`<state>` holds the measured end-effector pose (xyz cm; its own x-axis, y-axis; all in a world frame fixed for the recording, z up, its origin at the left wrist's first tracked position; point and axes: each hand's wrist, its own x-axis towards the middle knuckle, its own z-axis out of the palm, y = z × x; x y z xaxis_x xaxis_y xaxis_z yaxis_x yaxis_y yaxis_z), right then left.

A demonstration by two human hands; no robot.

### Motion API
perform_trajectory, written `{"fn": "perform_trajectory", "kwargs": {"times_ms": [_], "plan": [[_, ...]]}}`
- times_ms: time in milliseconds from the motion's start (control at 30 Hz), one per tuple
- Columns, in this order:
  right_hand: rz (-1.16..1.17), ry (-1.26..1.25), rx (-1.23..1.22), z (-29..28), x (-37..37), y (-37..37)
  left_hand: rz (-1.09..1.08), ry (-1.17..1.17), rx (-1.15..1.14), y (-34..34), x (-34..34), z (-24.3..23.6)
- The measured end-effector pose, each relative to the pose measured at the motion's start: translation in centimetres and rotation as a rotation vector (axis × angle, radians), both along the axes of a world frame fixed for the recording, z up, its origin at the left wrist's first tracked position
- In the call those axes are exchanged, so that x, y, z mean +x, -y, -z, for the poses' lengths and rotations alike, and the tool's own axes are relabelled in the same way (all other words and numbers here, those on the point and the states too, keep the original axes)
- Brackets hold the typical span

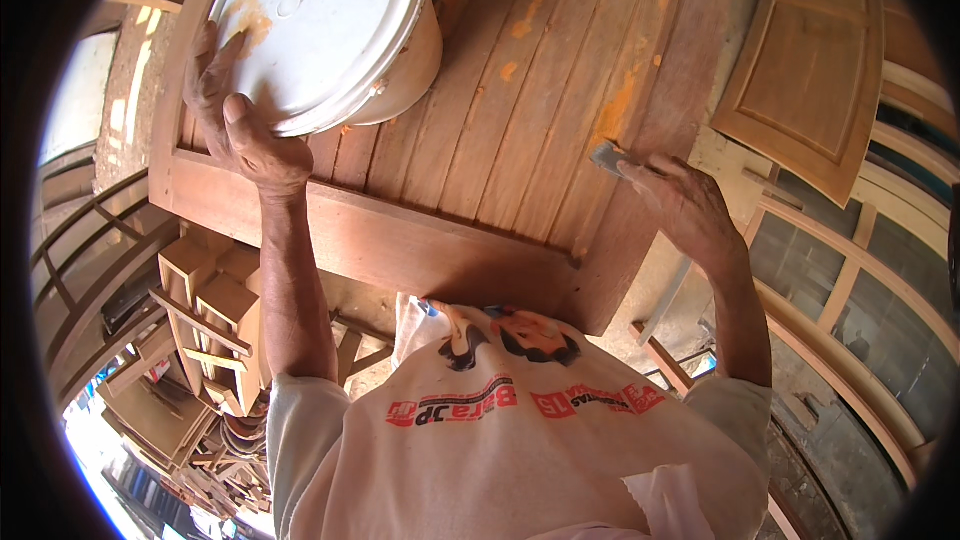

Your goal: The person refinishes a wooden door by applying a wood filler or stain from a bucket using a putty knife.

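A white lidded bucket [325, 30] is at the upper left, over a wooden door panel [480, 155], its lid smeared with orange-brown filler. My left hand [250, 140] grips the bucket at its near left rim, the thumb on the lid's edge and the fingers along its side. My right hand [690, 205] is closed on a putty knife [608, 157], whose grey blade lies at the panel's right side, by the frame. Just beyond the blade runs a streak of orange filler [617, 108]. More orange patches mark the grooved boards.
A second wooden door [800, 70] leans at the upper right. Wooden frames with glass-like panes [850, 280] stand along the right. Stacked wooden pieces [215, 310] and offcuts crowd the lower left. The panel's raised near rail [400, 225] lies close to my body.
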<state>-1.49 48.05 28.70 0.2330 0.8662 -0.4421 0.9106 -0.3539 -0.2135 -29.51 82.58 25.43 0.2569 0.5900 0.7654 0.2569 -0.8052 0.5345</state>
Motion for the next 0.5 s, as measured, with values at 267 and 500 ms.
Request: {"fn": "perform_trajectory", "kwargs": {"times_ms": [267,500], "plan": [[0.109,0.147,-0.088,-0.1,0.4,-4.2,0.001,0.010,0.037,-0.3,0.2,0.1],[-0.135,0.183,-0.284,-2.2,-1.4,-4.3,0.038,0.124,-0.021,-0.3,0.4,0.5]]}}
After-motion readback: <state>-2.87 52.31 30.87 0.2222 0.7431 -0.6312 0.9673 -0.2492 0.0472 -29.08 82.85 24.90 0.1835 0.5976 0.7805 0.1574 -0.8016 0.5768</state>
